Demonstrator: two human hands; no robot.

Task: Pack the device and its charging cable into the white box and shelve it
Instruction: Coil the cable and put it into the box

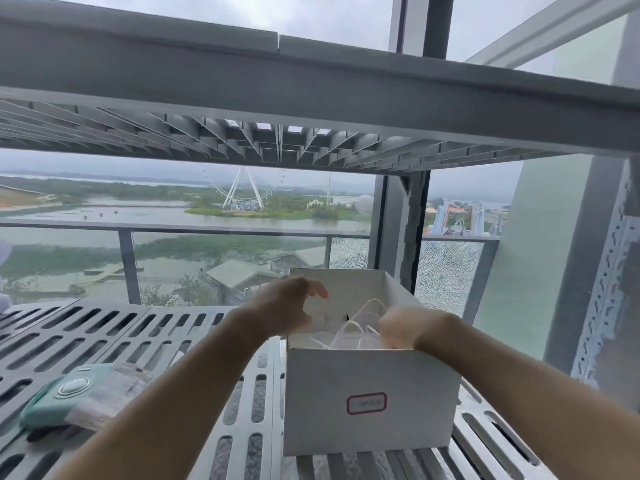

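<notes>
An open white box (370,403) with a red-outlined label stands on the slotted grey shelf (145,337). A looped white charging cable (349,332) lies inside it. My left hand (287,306) hovers over the box's left wall, fingers curled and apart, holding nothing that I can see. My right hand (405,327) reaches into the box from the right, blurred; its fingers are down among the cable loops. The mint-green device (60,398), partly in a clear plastic bag, lies on the shelf at the lower left, apart from both hands.
Another grey shelf (311,84) hangs close overhead. A perforated metal upright (602,292) stands at the right. Behind the shelf is a window onto a balcony rail and water. A pale object (5,251) shows at the far left edge.
</notes>
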